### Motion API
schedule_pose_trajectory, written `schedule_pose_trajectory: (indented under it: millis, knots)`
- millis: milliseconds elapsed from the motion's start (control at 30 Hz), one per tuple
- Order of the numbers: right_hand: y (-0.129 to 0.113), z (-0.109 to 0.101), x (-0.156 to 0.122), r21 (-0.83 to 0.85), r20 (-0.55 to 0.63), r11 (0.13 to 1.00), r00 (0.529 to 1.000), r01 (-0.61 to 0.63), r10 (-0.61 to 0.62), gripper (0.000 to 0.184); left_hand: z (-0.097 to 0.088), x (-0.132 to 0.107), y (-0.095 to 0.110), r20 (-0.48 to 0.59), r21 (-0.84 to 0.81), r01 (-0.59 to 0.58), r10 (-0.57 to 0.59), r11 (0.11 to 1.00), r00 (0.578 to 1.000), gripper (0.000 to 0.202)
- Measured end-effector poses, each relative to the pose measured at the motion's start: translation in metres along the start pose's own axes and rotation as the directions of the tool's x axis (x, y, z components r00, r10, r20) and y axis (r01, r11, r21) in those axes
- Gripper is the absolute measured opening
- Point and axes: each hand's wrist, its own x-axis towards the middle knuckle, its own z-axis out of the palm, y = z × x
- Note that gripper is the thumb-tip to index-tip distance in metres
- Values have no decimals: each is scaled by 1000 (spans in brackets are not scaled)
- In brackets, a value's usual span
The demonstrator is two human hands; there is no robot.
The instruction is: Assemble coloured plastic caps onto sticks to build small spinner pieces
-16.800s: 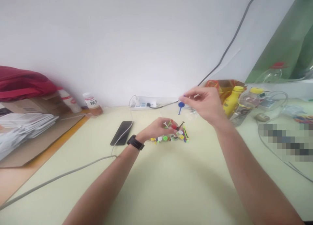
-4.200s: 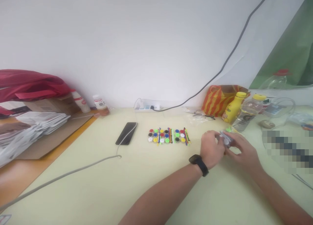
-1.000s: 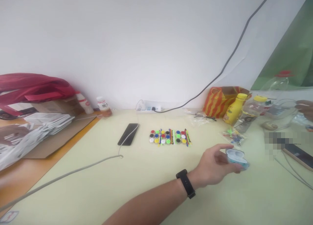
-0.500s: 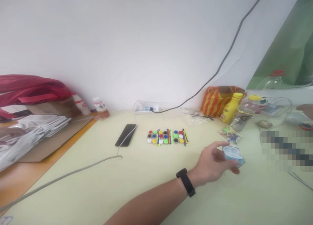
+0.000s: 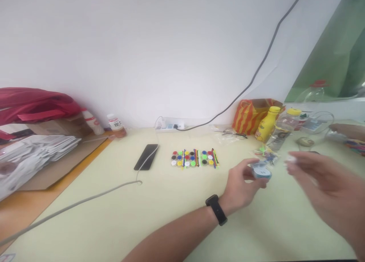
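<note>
My left hand (image 5: 239, 184), with a black watch (image 5: 216, 209) on its wrist, holds an earbud case (image 5: 261, 173) between thumb and fingers. The case is blue-patterned outside and white inside, and its lid stands up. Just right of it is my right hand (image 5: 325, 193), blurred by motion, with thumb and forefinger pinched on a small white earbud (image 5: 291, 160). A gap separates the earbud from the case. Behind the case lies a clear packet of small colourful pieces (image 5: 268, 155), partly covered by my hands.
Coloured round pieces and sticks (image 5: 195, 158) lie in sets mid-table. Left of them a phone (image 5: 146, 157) has a grey cable (image 5: 85, 202) across it. Bottles (image 5: 268, 123) and a striped bag (image 5: 246, 115) stand at the back right; papers (image 5: 51, 150) are at left.
My right hand has come into view from the right with the white earbud. My left hand has brought the case a little left and up, turning it.
</note>
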Motion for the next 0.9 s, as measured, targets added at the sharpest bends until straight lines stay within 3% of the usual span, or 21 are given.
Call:
schedule_pose_trajectory:
  millis: [100, 200, 333, 633, 800, 900]
  knots:
    - [-10, 27, 17, 54, 149, 998, 989, -33, 25, 31, 0, -2, 7, -18, 17, -57, 57, 998, 998, 57]
    - [-4, 38, 18, 27, 196, 1000, 981, -4, -1, 30, 0, -4, 13, -37, 69, -102, 104, 992, 994, 52]
    - [4, 40, 13, -6, 188, 998, 981, 55, -53, 30, 0, -5, 16, -54, 113, -116, 122, 987, 991, 48]
    - [6, 48, 14, 82, 142, 996, 989, -47, 35, 33, 2, -5, 15, -86, 87, -82, 90, 993, 992, 50]
    - [3, 47, 15, -10, 140, 997, 987, 80, -77, 30, 5, -6, 19, -84, 98, -104, 113, 990, 990, 46]
    - [5, 44, 18, -87, 80, 981, 983, 171, -164, 33, 4, -7, 19, -59, 60, -99, 103, 993, 993, 44]
